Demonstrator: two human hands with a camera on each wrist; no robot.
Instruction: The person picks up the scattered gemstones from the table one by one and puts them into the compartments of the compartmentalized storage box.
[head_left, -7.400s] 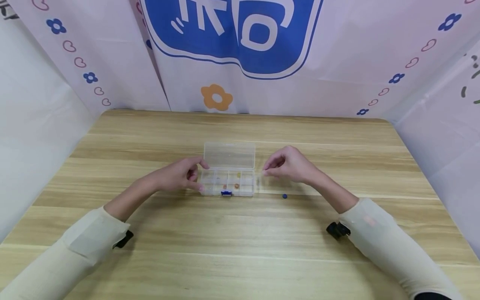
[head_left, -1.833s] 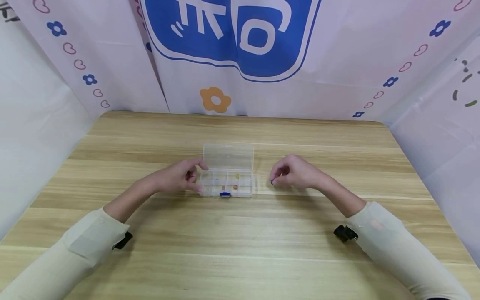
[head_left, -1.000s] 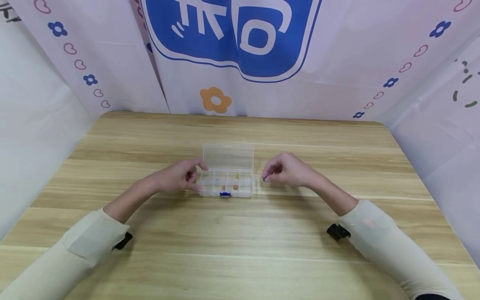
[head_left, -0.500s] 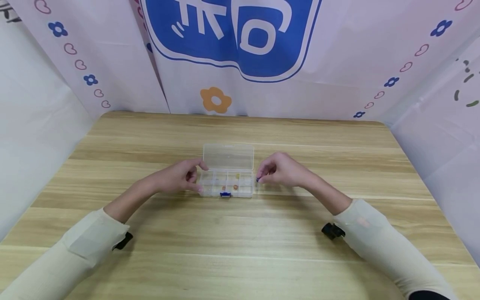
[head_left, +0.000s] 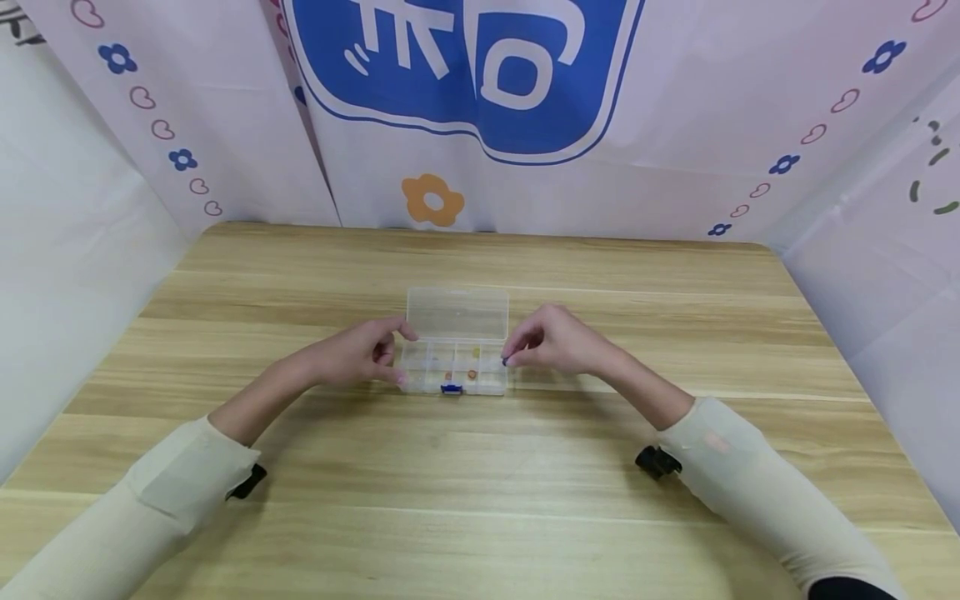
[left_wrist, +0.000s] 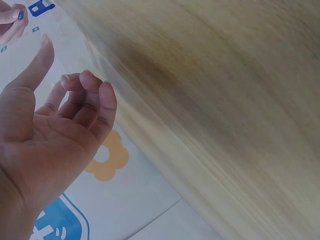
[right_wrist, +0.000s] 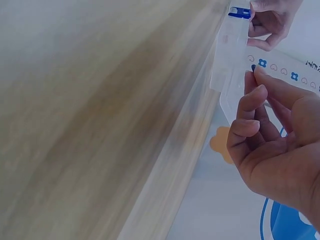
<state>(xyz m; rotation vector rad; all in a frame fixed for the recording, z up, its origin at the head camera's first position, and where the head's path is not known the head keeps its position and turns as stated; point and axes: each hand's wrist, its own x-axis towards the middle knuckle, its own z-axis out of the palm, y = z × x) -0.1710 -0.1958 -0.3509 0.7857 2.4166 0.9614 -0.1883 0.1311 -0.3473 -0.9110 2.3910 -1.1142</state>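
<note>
A clear plastic compartment box [head_left: 491, 389] stands on the table with its lid [head_left: 457, 313] raised at the back and a blue latch [head_left: 452, 389] in front. My left hand [head_left: 358, 350] holds the box's left end, index fingertip at the rear corner, thumb at the front. Between thumb and index finger my right hand [head_left: 558, 340] pinches a small round blue piece [head_left: 505, 362], right at the box's right end. In the right wrist view this blue piece [right_wrist: 253, 67] shows as a dark spot at the fingertips. Inside the box lie small orange pieces [head_left: 472, 375] and a yellow one [head_left: 476, 352].
The box sits mid-table on a wood-grain tabletop [head_left: 450, 483]. Behind the far edge hangs a white printed curtain [head_left: 600, 196] with a blue emblem and an orange flower. White sheets close off both sides.
Earlier the blue piece lay on the table right of the box. My right hand has picked it up and carried it left to the box's right end. The left hand has stayed put.
</note>
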